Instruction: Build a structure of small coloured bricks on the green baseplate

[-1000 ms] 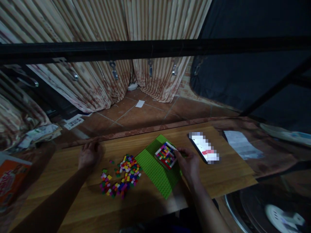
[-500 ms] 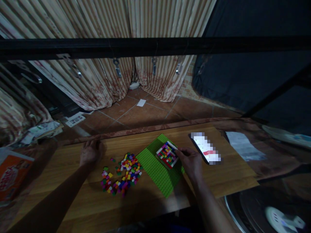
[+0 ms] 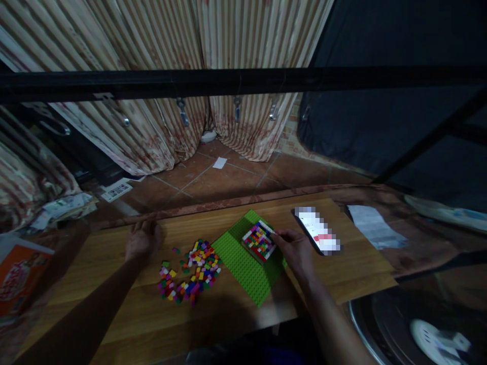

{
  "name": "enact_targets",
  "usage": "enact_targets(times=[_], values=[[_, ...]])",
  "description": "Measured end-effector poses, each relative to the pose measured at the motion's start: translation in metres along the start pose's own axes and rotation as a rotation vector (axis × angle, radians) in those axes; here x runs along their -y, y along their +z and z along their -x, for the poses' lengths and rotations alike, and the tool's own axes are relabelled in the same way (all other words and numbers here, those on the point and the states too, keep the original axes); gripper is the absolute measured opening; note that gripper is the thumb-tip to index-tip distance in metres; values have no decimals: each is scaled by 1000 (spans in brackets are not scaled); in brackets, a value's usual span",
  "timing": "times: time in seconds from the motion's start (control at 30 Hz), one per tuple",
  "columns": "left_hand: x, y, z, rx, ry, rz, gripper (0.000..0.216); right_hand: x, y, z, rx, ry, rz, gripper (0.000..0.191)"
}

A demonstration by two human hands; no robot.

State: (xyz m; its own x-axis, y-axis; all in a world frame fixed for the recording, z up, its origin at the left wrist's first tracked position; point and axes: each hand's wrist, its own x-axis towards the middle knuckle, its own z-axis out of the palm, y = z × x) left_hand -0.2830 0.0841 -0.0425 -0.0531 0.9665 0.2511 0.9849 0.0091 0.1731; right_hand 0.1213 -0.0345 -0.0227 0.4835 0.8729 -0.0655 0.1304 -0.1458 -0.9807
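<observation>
A green studded baseplate (image 3: pixel 243 263) lies turned like a diamond on the wooden table (image 3: pixel 114 314). A square block of many-coloured small bricks (image 3: pixel 259 241) sits on its far corner. My right hand (image 3: pixel 294 251) rests at the right edge of that block, fingers curled and pinched against it. Left of the plate lies a loose heap of small coloured bricks (image 3: pixel 192 274). My left hand (image 3: pixel 141 239) lies on the table near the far edge, left of the heap, fingers loosely spread and holding nothing.
A phone (image 3: pixel 317 230) with a lit screen lies right of the baseplate. A sheet of paper (image 3: pixel 371 225) sits further right. A black bar (image 3: pixel 243 81) crosses the view above. An orange box (image 3: pixel 17 276) is at far left, striped curtains behind.
Both hands stay almost where they were. My right hand's fingers shifted slightly along the edge of the brick block. The view itself moved a little.
</observation>
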Motion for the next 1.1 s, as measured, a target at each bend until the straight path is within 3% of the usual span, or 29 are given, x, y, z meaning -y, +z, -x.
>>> enact_targets(times=[0.1, 0.27, 0.4, 0.5, 0.63, 0.73, 1.1], values=[[1, 1, 0, -9, -5, 6, 42, -4, -2, 7, 23, -4, -119, 39], [3, 2, -1, -16, 11, 15, 41, -10, -10, 35, -78, -21, -183, 49], [2, 1, -1, -4, -4, 17, 45, -16, -13, 55, -54, -9, -99, 55], [-1, 0, 0, -5, -8, 21, 45, -19, -8, 61, -8, -98, 58, 69], [-1, 0, 1, -3, -11, 19, 46, -19, 4, 58, -4, -265, 313, 93], [1, 3, 2, -13, -21, 23, 45, -19, 8, 51, -8, -292, 398, 94], [6, 10, 2, -37, -42, 47, 43, -21, -9, 11, 130, -236, 251, 88]])
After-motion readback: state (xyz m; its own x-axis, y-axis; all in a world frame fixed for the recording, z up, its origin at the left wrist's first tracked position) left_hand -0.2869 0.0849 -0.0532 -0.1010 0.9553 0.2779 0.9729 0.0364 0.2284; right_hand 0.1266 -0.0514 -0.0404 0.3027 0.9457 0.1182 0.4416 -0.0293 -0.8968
